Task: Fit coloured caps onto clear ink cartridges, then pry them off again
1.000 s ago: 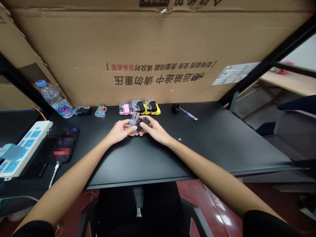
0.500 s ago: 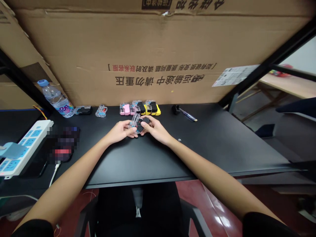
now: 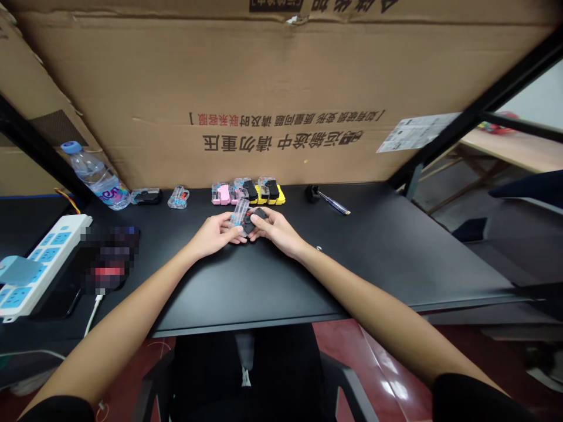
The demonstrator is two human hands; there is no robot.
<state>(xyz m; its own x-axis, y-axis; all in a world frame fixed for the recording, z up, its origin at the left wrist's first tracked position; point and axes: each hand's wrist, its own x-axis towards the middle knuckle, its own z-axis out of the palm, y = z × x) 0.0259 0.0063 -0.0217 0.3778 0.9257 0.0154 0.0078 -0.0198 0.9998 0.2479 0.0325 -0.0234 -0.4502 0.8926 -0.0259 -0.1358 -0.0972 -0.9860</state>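
Observation:
Over the middle of the desk, both hands are closed on a small clear-and-black plastic device (image 3: 254, 220). My left hand (image 3: 220, 233) grips its clear side, which stands tilted and shows bits of blue inside. On the black side, my right hand (image 3: 278, 231) presses its thumb near a round dark part with a touch of red. I cannot tell whether the two sides are one joined piece. Just behind the hands stand similar clear-cased devices: a pink one (image 3: 223, 193), and others with black and yellow parts (image 3: 271, 191).
Along the back lie a black-and-clear device (image 3: 147, 196), a clear piece with orange (image 3: 178, 197) and a screwdriver (image 3: 336, 205) beside a small black object (image 3: 312, 193). At left are a water bottle (image 3: 101, 181), a power strip (image 3: 44, 258) and a phone (image 3: 115, 258). Cardboard (image 3: 264, 70) walls the back.
The black side of the device has turned slightly in my right hand, showing more of its face. The whole view has shifted a little; both hands keep their hold.

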